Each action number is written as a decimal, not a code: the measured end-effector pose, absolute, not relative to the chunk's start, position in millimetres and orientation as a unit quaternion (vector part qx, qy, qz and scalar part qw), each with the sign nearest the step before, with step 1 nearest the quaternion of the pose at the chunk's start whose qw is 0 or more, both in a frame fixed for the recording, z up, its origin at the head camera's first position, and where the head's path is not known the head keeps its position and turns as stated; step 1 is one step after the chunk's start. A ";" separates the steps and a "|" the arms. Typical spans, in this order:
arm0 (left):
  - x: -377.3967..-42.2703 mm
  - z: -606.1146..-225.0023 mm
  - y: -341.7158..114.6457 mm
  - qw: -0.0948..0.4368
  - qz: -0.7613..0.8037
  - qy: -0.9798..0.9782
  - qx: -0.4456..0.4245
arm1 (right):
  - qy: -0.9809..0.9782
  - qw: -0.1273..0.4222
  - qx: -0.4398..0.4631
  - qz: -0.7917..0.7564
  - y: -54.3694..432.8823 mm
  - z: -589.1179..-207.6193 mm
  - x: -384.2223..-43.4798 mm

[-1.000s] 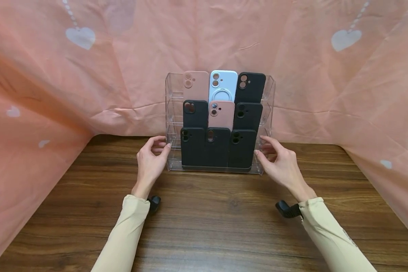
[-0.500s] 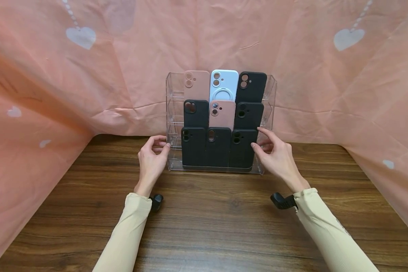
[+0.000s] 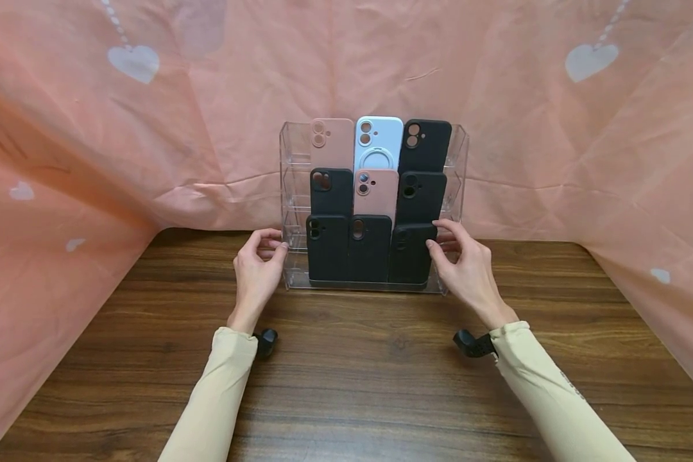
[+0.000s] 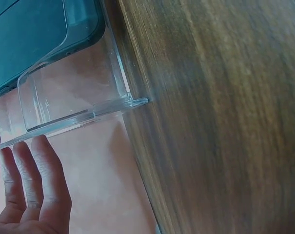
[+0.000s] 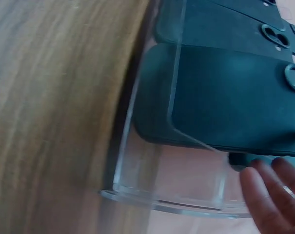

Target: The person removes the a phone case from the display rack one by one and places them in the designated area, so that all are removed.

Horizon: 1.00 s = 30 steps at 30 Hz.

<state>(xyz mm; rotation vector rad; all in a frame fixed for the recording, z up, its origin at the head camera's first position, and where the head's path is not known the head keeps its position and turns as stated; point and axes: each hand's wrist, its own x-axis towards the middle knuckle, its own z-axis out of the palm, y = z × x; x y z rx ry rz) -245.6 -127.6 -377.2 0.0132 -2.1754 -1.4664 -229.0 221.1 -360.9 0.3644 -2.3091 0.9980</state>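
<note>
A clear acrylic stand (image 3: pixel 294 192) holds several phone cases in three tiers. My left hand (image 3: pixel 258 266) grips the stand's left side, thumb in front. In the left wrist view, the fingers (image 4: pixel 49 170) lie along the clear side panel. My right hand (image 3: pixel 468 273) pinches the right edge of the black phone case (image 3: pixel 410 263) at the bottom right, near its upper corner. That case leans in the front tier; the right wrist view shows its lower end behind the clear lip. Beside it stand a middle black case (image 3: pixel 369 256) and a left black case (image 3: pixel 328 256).
Higher tiers hold a pink case (image 3: pixel 375 196), a light blue case (image 3: pixel 378 142) with a ring, another pink case (image 3: pixel 332 151) and further black ones. A pink curtain (image 3: pixel 208 115) hangs behind the wooden table (image 3: pixel 358 372).
My right hand has moved left from the stand's side to the bottom-right black case, whose top edge has dropped slightly and tipped back. The left hand has stayed on the stand.
</note>
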 end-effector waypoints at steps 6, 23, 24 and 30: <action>-245.9 -377.2 -128.5 0.253 -0.542 -0.802 0.005 | -0.847 0.295 0.141 0.418 218.2 -366.4 -226.6; -246.9 -377.7 -128.1 0.253 -0.542 -0.801 0.003 | -0.817 0.239 0.185 0.492 221.5 -363.8 -228.5; -246.9 -377.5 -128.2 0.253 -0.542 -0.801 0.003 | -0.816 0.233 0.185 0.496 221.5 -362.8 -229.3; -247.2 -378.8 -128.6 0.251 -0.546 -0.799 0.002 | -0.805 0.199 0.171 0.532 220.9 -354.8 -231.2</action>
